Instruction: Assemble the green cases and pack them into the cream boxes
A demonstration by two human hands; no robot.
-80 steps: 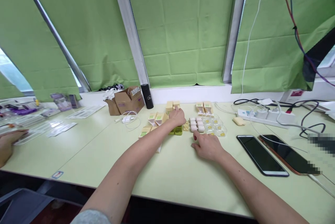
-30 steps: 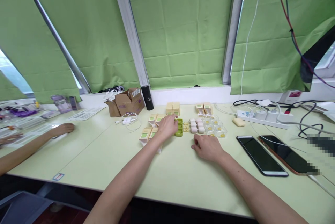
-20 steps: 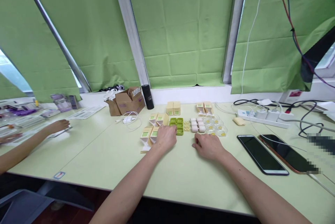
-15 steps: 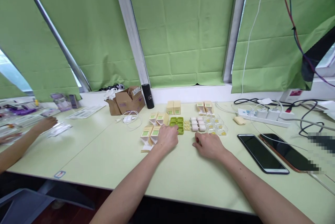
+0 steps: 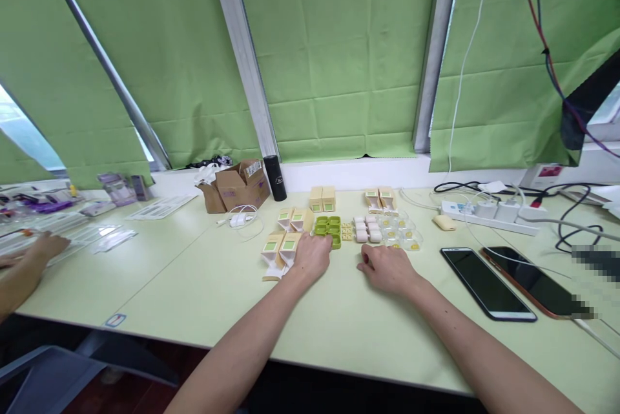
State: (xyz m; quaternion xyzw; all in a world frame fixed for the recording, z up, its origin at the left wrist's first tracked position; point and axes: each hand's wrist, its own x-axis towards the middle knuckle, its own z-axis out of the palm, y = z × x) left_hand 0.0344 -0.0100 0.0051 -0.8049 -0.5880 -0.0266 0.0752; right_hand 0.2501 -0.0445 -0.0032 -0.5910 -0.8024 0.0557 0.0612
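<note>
My left hand [image 5: 312,258] rests with curled fingers against the near left side of a green tray [image 5: 334,221] with several square compartments. Whatever its fingers may hold is hidden. To its left lie several small cream boxes [image 5: 272,247] with green squares and open white flaps. My right hand [image 5: 385,267] is loosely closed on the table, with nothing seen between thumb and fingers. Just beyond it stand pale pink rounded pieces [image 5: 367,229] in rows and clear domed cases [image 5: 401,230] with yellow spots. A sheet of small yellow pieces [image 5: 347,231] sits beside the green tray.
Two pairs of cream boxes [image 5: 322,199] stand farther back. A cardboard box [image 5: 241,188], black bottle [image 5: 275,178] and white cable [image 5: 238,219] are at left. Phones [image 5: 487,283], a power strip [image 5: 489,216] and cables lie right. Another person's hand [image 5: 51,246] is far left.
The other person's hand at far left has moved left, away from the clear packets. My hands and the small pieces stay put; the view has shifted very slightly.
</note>
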